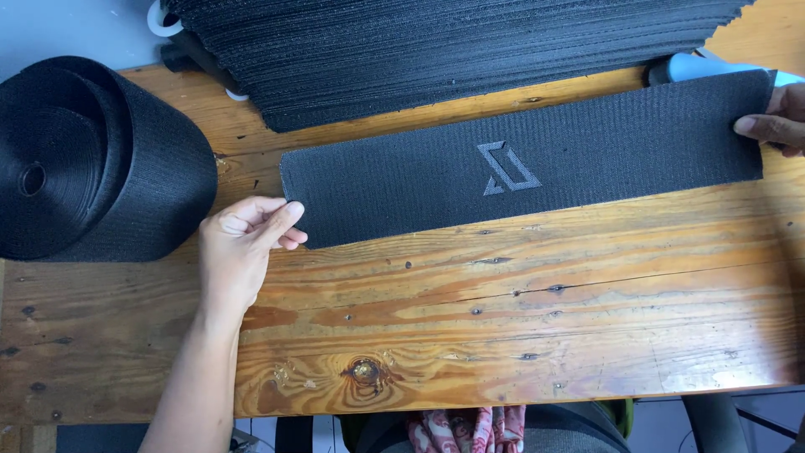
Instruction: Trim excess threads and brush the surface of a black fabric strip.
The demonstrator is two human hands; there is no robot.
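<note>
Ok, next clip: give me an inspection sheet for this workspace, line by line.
Surface: wooden table, varnished planks with knots and nail marks.
Job's things: black webbing strip with an embossed angular mark, lying flat and held at both ends.
Clutter: large black webbing roll at left; stack of cut strips at the far edge.
Grips: left hand pinches the strip's left end; right hand holds the right end, mostly out of frame.
Cables: nothing seen.
Surroundings: patterned cloth below the table's near edge.

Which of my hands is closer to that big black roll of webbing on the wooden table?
Left. Your left hand pinches the cut black strip's near end, just right of the big black webbing roll. Your right hand holds the strip's far end, at the table's opposite side.
</note>
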